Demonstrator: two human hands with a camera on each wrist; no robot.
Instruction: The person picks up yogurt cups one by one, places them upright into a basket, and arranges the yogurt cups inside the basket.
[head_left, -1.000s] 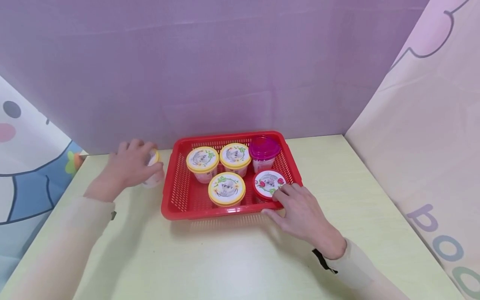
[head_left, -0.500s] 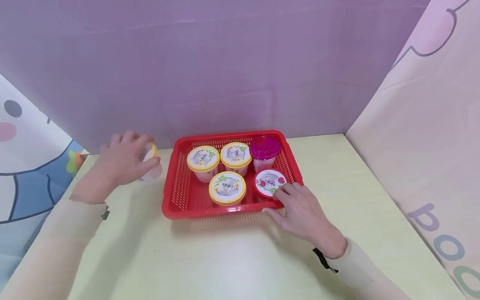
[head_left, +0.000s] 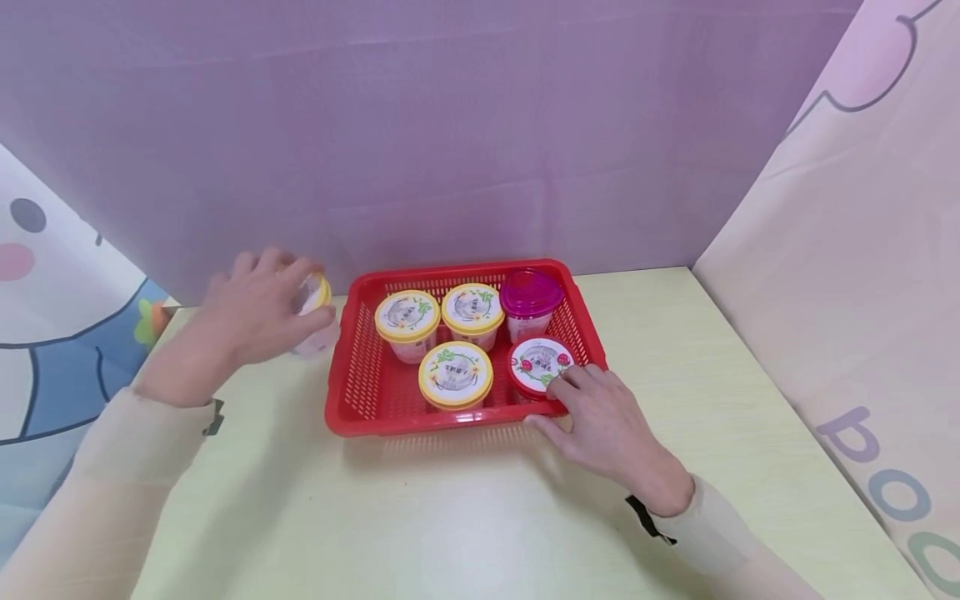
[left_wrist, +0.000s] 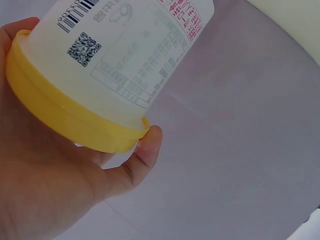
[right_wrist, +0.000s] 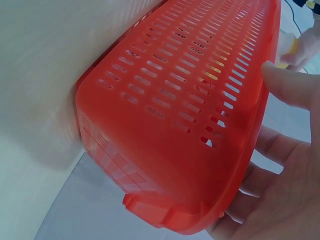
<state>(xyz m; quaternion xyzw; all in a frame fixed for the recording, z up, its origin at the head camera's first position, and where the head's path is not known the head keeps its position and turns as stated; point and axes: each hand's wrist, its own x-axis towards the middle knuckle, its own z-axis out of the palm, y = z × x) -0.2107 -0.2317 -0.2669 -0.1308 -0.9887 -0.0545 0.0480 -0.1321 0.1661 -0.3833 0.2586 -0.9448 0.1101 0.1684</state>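
My left hand holds a clear plastic cup by its yellow lid, left of the red basket and above the table. Close up in the left wrist view, thumb and fingers grip the lid's rim, and the cup's side shows a barcode and small print. My right hand grips the front right rim of the basket, thumb outside and fingers over the edge. Under those fingertips stands a red-lidded cup. Yellow-lidded cups and a magenta-lidded cup also stand inside.
The basket stands on a pale table, near its back edge. A purple cloth wall rises behind it. Printed cloth panels close off the left side and the right side.
My left hand has lifted the yellow-lidded cup a little, drifting left and then back right toward the basket's edge. The right hand and the basket have stayed in place.
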